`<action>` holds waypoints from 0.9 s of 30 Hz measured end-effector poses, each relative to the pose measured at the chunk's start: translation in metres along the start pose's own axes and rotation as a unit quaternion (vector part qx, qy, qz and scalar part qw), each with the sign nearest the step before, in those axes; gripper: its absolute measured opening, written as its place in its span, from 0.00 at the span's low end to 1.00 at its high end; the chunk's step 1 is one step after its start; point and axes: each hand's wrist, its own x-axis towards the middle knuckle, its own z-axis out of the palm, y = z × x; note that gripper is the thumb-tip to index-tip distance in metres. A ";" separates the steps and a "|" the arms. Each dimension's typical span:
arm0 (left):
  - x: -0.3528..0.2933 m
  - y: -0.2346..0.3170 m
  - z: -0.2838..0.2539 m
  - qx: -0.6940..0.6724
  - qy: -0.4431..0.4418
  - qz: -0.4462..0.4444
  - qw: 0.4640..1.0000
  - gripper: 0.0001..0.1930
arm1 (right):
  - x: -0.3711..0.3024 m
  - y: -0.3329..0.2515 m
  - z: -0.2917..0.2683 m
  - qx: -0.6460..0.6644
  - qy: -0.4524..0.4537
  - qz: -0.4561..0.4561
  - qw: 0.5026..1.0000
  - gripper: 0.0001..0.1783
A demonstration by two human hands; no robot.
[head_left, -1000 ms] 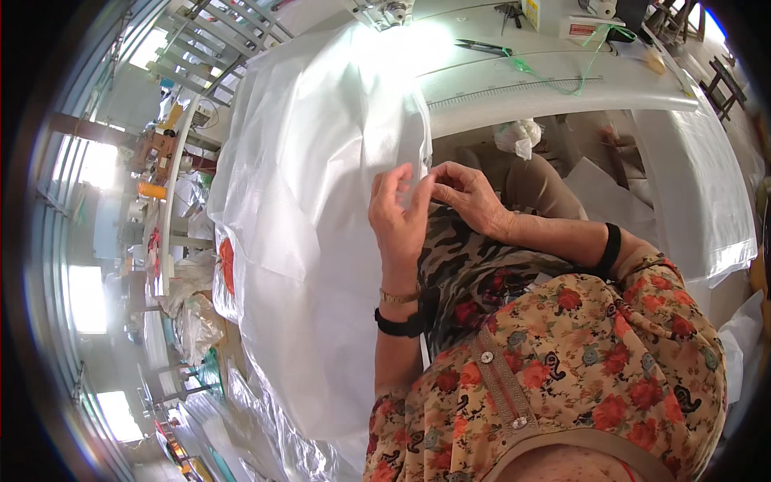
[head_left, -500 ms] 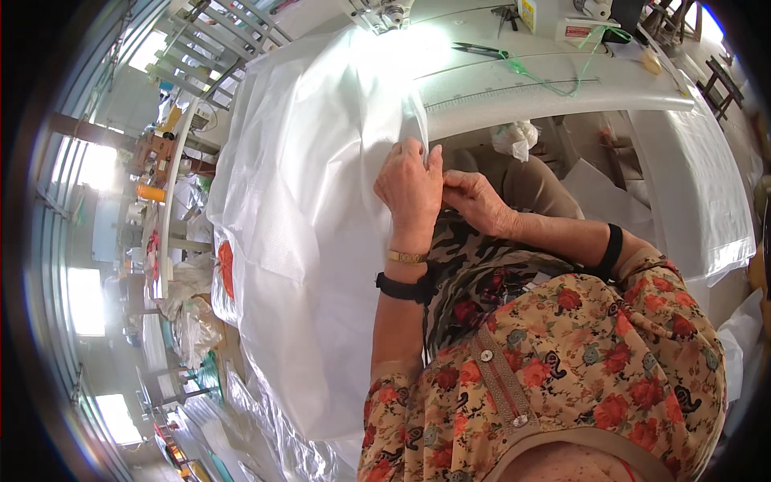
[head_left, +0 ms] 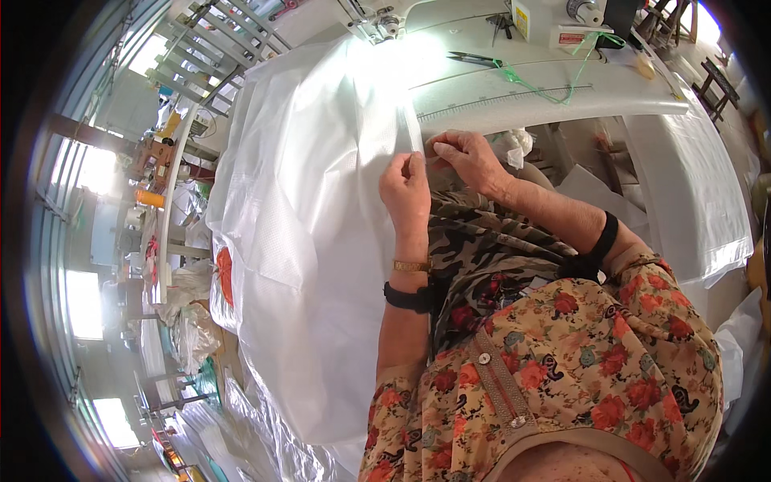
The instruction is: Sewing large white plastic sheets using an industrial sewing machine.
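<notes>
A large sheet of shiny white woven plastic fabric [head_left: 321, 209] spreads from under the lit sewing machine head [head_left: 389, 29] down along my left side. My left hand [head_left: 405, 191] is closed on the right edge of this sheet, fingers pinched around its border. Just to the right and slightly higher, my right hand [head_left: 470, 161] is bent with thumb and forefinger drawn together by the same edge. Whether anything lies between those fingertips is too small to make out. The sheet's far end disappears in the bright lamp glare below the machine head.
On the machine table [head_left: 514, 84] lie thread snips [head_left: 475, 58], a tangle of green string [head_left: 554, 95] and small dark scissors [head_left: 499, 24]. Another white sheet [head_left: 683, 185] hangs at the table's right end. A white rail and shelves with an orange thread cone [head_left: 150, 198] stand at the left.
My right hand has moved up and left, from beside my left wrist to the sheet's edge above it. My left hand has slid slightly down along the edge.
</notes>
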 end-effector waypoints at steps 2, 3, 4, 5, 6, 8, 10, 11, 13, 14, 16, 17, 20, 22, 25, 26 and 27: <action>0.001 -0.002 0.000 -0.048 -0.003 -0.043 0.998 0.11 | 0.006 0.006 0.001 0.022 0.007 0.002 1.000 0.12; -0.001 0.000 0.002 -0.076 -0.017 -0.063 0.995 0.11 | 0.009 0.010 0.002 0.043 0.017 0.005 0.999 0.13; -0.002 0.001 0.004 -0.105 -0.030 -0.084 0.991 0.11 | 0.012 0.013 0.002 0.043 0.017 0.006 0.999 0.13; -0.003 0.001 0.005 -0.105 -0.031 -0.084 0.990 0.11 | 0.016 0.016 0.003 0.067 0.015 0.016 0.998 0.13; -0.004 0.000 0.004 -0.137 -0.030 -0.107 0.984 0.11 | 0.017 0.014 0.006 0.091 0.011 0.027 0.995 0.13; -0.006 -0.006 0.006 -0.170 -0.028 -0.130 0.976 0.11 | 0.015 0.010 0.009 0.069 0.010 0.038 0.997 0.13; -0.007 -0.009 0.007 -0.212 -0.029 -0.155 0.964 0.09 | 0.015 -0.001 0.009 0.047 0.007 0.048 0.998 0.14; -0.009 -0.011 0.006 -0.213 -0.025 -0.157 0.964 0.09 | 0.016 -0.006 0.008 0.000 0.005 0.036 0.999 0.14; -0.008 -0.006 0.006 -0.327 -0.050 -0.204 0.922 0.08 | 0.021 -0.006 0.001 -0.049 0.009 0.027 0.998 0.15; -0.009 -0.005 0.008 -0.329 -0.051 -0.205 0.921 0.08 | 0.023 -0.005 -0.002 -0.064 0.007 0.019 0.998 0.16; -0.009 -0.001 0.000 -0.385 -0.084 -0.249 0.885 0.08 | 0.025 -0.013 0.001 -0.080 -0.002 0.006 0.997 0.18; -0.008 0.002 -0.003 -0.387 -0.081 -0.247 0.884 0.08 | 0.027 -0.019 0.001 -0.126 -0.010 -0.001 0.992 0.19; -0.007 0.004 -0.006 -0.388 -0.077 -0.258 0.881 0.08 | 0.031 -0.032 0.004 -0.229 -0.037 -0.025 0.972 0.23; -0.008 0.004 -0.002 -0.380 -0.089 -0.247 0.887 0.07 | 0.034 -0.031 0.003 -0.288 -0.051 -0.043 0.955 0.24; -0.009 0.002 0.003 -0.352 -0.080 -0.232 0.903 0.07 | 0.041 -0.019 0.005 -0.350 -0.021 -0.072 0.934 0.26; -0.009 0.001 0.005 -0.354 -0.077 -0.231 0.903 0.07 | 0.041 -0.016 0.004 -0.367 -0.020 -0.078 0.927 0.24; -0.010 -0.001 0.006 -0.322 -0.068 -0.201 0.923 0.08 | 0.039 -0.016 0.005 -0.384 -0.018 -0.081 0.920 0.24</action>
